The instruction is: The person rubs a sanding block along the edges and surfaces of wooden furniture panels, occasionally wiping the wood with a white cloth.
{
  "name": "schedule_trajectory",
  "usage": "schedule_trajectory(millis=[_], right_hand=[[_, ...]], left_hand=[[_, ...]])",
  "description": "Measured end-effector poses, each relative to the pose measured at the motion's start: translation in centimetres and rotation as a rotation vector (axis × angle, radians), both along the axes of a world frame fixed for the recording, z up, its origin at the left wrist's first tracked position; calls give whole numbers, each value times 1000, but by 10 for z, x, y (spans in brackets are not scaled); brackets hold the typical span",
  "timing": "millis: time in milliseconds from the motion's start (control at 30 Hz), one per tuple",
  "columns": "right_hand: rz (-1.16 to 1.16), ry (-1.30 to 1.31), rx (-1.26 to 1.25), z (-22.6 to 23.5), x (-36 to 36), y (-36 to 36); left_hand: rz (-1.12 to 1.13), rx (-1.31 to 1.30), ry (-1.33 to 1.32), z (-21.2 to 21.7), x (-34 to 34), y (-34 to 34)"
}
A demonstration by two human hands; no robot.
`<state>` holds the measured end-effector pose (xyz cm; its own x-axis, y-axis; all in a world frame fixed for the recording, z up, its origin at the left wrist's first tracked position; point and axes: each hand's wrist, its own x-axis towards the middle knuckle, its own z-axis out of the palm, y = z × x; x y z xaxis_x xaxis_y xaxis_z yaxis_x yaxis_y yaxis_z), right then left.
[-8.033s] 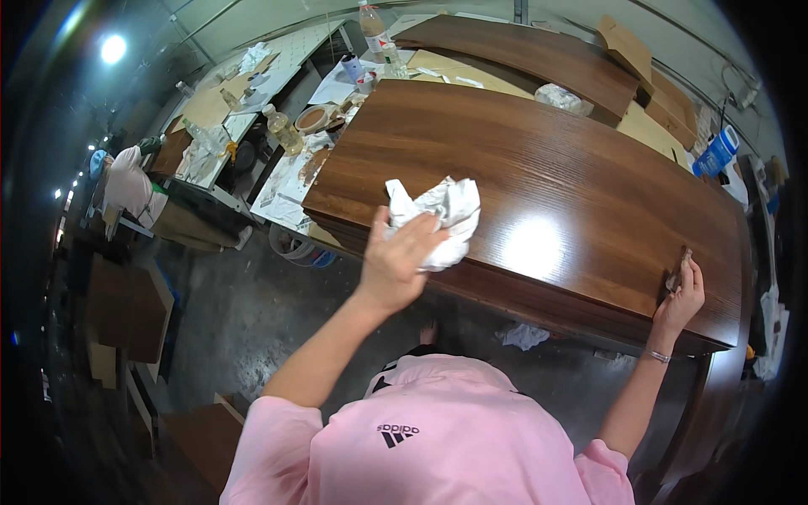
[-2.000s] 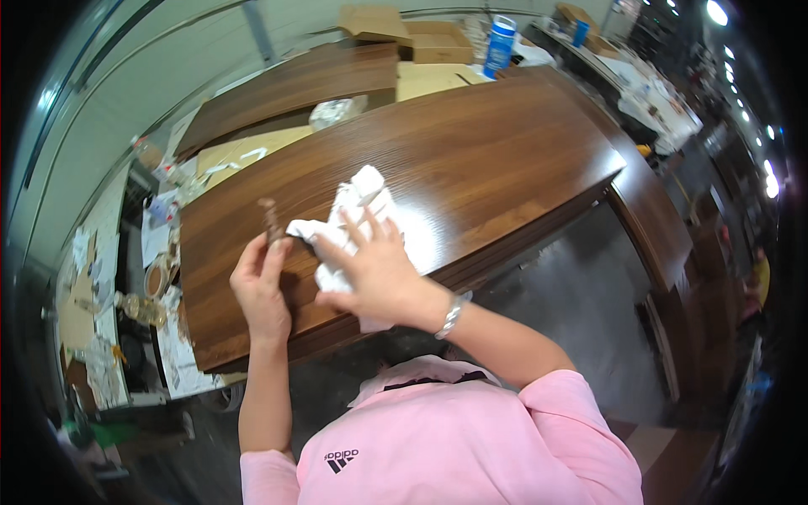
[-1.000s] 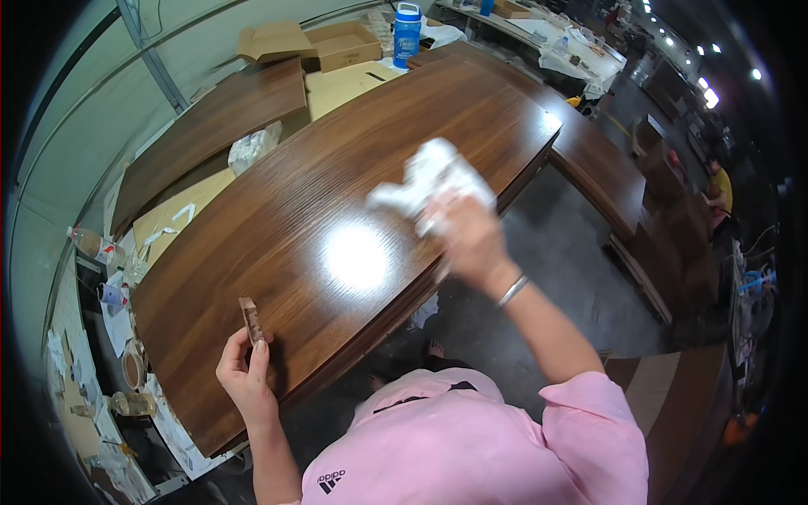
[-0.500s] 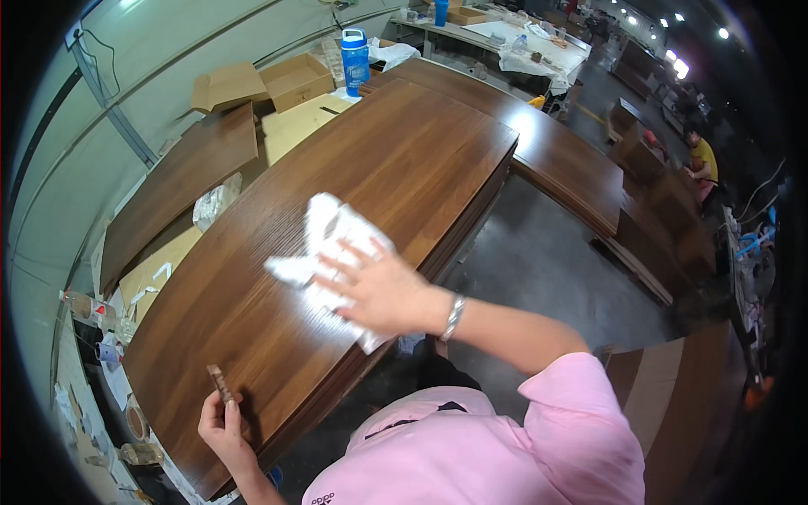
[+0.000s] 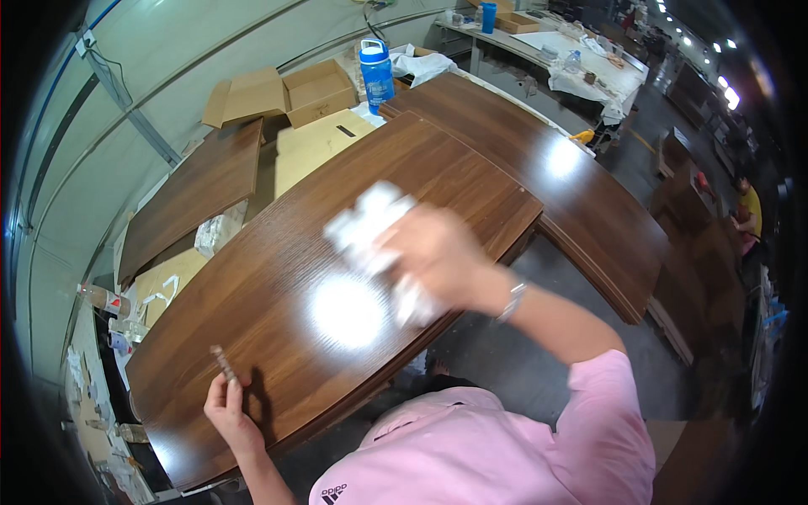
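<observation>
Holding strip (image 5: 223, 363) and cloth (image 5: 362, 229), hands (image 5: 438, 257) (image 5: 227, 408) sit apart, carton (image 5: 326, 106) and blue bottle (image 5: 377, 82) beyond

Pale grey-green panelled wall (image 5: 202, 46): spans left and upper-left background. Grey metal post (image 5: 130, 105): fixed along wall, leaning in fisheye view. Smooth grey concrete floor (image 5: 557, 282): visible right of centre. Yellow painted floor line (image 5: 642, 140): farther back. Long pale-topped worktable (image 5: 505, 38): upper right. Dark brown box-shaped wooden units (image 5: 676, 200): right side. Bright white ceiling lamps (image 5: 731, 98): in row, dim upper-right distance.
</observation>
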<state>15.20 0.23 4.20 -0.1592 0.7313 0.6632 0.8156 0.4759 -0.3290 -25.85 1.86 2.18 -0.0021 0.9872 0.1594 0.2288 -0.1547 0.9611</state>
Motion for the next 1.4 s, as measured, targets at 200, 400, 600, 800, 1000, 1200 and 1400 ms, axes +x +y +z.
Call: schedule_trajectory(millis=[200, 400, 600, 800, 1000, 1200, 1400], right_hand=[[295, -372, -263, -34, -96, 49], [-336, -419, -442, -35, 47, 159], [-667, -378, -516, -46, 101, 178], [162, -419, -342, -42, -79, 94], [-337, -360, -430, -24, 68, 78], [-992, -159, -606, -23, 182, 21], [-221, -336, -231, -13, 44, -33]], left_hand=[[56, 11, 60, -7, 17, -1], [63, 14, 59, -4, 14, -9], [47, -4, 35, -5, 23, -2], [58, -38, 107, -4, 17, -4], [63, -59, 95, 2, 18, -9], [-7, -43, 91, -3, 20, 0], [21, -55, 141, -1, 19, -5]])
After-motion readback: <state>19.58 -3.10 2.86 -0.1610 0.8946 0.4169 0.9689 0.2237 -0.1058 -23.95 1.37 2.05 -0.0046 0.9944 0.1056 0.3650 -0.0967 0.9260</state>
